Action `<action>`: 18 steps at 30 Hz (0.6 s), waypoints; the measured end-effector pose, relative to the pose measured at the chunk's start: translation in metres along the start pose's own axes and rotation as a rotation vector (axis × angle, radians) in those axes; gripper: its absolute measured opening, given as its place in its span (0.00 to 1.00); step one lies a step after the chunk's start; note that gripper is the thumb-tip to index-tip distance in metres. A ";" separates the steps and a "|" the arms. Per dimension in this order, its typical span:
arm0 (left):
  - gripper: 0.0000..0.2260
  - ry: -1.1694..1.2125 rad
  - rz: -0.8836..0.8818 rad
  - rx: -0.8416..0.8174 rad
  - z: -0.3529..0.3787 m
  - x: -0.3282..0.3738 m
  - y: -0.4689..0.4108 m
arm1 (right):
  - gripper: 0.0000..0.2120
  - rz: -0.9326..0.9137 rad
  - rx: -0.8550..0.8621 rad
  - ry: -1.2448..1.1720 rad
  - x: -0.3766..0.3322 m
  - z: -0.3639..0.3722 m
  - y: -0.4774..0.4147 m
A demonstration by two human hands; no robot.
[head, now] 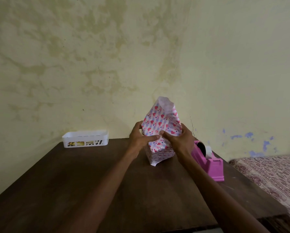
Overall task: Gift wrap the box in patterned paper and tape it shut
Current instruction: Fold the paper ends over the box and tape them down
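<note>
The box point(159, 153), sheathed in heart-patterned paper point(161, 118) open at the top, stands upright far on the worktop point(73, 182). The left hand point(141, 136) and the right hand point(178, 137) grip its sides, thumbs meeting in front. A pink tape dispenser point(212, 165) sits just right, a white basket point(85, 138) far left.

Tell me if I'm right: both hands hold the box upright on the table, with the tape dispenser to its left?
Not quite: the head view shows the dispenser right of the box, not left. The left hand and right hand do hold it upright on the table.
</note>
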State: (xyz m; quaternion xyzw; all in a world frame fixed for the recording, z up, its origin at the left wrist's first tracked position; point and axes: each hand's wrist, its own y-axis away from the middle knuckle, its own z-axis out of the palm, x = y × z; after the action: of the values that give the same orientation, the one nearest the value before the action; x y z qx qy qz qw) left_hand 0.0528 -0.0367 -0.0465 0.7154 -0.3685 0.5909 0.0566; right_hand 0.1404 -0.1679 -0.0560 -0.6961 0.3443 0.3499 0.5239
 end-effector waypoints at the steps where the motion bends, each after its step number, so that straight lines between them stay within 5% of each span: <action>1: 0.39 -0.048 0.020 0.014 0.002 0.001 0.002 | 0.45 0.005 0.000 0.013 0.000 0.002 0.001; 3: 0.41 -0.127 0.054 0.033 0.007 0.000 0.004 | 0.48 0.019 0.002 0.019 0.001 0.005 0.002; 8: 0.45 -0.127 0.108 -0.011 0.008 -0.005 0.006 | 0.30 0.076 0.085 -0.012 -0.002 -0.001 0.000; 18: 0.47 0.058 0.056 -0.162 0.002 -0.017 0.020 | 0.25 0.191 0.135 -0.131 0.005 -0.005 -0.001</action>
State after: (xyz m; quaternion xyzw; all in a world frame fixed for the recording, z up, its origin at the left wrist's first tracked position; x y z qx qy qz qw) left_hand 0.0418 -0.0447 -0.0696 0.6805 -0.4332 0.5809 0.1083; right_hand 0.1443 -0.1729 -0.0588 -0.5989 0.3969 0.4190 0.5551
